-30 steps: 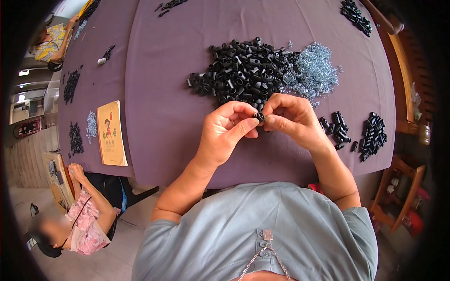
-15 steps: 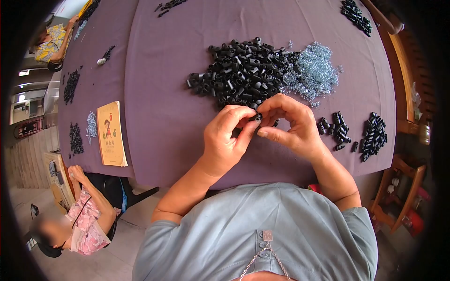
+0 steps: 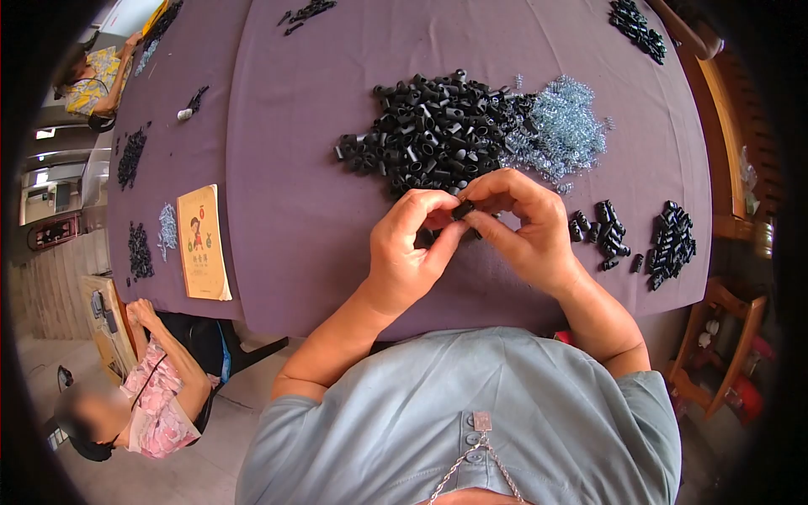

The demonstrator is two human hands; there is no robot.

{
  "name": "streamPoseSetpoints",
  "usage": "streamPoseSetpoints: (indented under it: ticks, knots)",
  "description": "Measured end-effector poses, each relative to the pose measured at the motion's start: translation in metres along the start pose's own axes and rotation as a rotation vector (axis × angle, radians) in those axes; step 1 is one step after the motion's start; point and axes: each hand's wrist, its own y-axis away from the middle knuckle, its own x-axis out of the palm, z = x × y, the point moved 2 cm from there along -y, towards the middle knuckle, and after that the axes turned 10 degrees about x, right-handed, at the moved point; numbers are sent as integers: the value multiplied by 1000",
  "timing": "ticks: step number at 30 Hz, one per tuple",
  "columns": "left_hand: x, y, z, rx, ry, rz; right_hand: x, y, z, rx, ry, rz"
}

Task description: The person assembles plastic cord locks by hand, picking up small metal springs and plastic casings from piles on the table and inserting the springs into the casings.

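Between my fingertips is a small black plastic sleeve (image 3: pixel 462 210), held near the edge of a pile of like pieces. My left hand (image 3: pixel 411 244) pinches one end of it between thumb and forefinger. On the other end, the thumb and forefinger of my right hand (image 3: pixel 528 225) close together. More black bits show beneath my fingers, but I cannot tell whether they are held or lie on the cloth. Just beyond my hands lies the heap of black sleeves (image 3: pixel 433 126). Small metal springs (image 3: pixel 568 122) form a heap touching its right side.
A purple cloth covers the table (image 3: pixel 295 244). At right lie a loose group of black parts (image 3: pixel 612 229) and a denser pile (image 3: pixel 671 244). A yellow booklet (image 3: pixel 203 242) lies left, near more springs (image 3: pixel 167 231). A person in pink (image 3: pixel 168 396) sits at the left.
My right thumb has risen from below the black sleeve and now presses against it beside the forefinger. The sleeve has turned to lie more sideways. My left hand has hardly moved.
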Motion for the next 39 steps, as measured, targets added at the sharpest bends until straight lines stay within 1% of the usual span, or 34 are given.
streamPoseSetpoints:
  ticks: [3, 4, 7, 10, 12, 15, 18, 21, 24, 27, 30, 34, 39]
  knots:
    - [0, 1, 0, -325, 449, -46, -3, -2, 0, -34, 0, -8]
    - [0, -2, -3, -350, 540, -44, -4, -1, 2, -44, 26, 3]
    - [-1, -1, 2, -348, 601, -49, -5, -1, 7, -75, 92, 19]
    - [-3, -2, 1, -316, 535, 1, -5, -2, 6, -110, 128, 7]
    - [-3, -2, 3, -322, 548, -5, -5, -2, 5, -133, 143, 4]
    - [-3, 0, 4, -364, 569, -10, -4, -2, 4, -278, 345, 1]
    - [-3, -1, 3, -410, 610, -26, 0, -1, 1, -397, 404, -49]
    - [-2, -1, 2, -421, 616, -42, 3, -4, 3, -344, 292, -66]
    - [-2, 0, 4, -374, 583, -55, -2, -3, 7, -170, 180, 13]
    - [-1, 2, 4, -331, 519, -74, -6, -3, 8, -68, 169, 7]
    - [-2, 2, 1, -308, 436, -63, -8, -5, 5, -2, 132, 63]
    - [-3, 1, 0, -276, 393, -29, -8, -5, 2, -35, 145, 65]
    - [-1, 2, 1, -311, 458, -78, -5, -5, 3, -69, 161, 42]
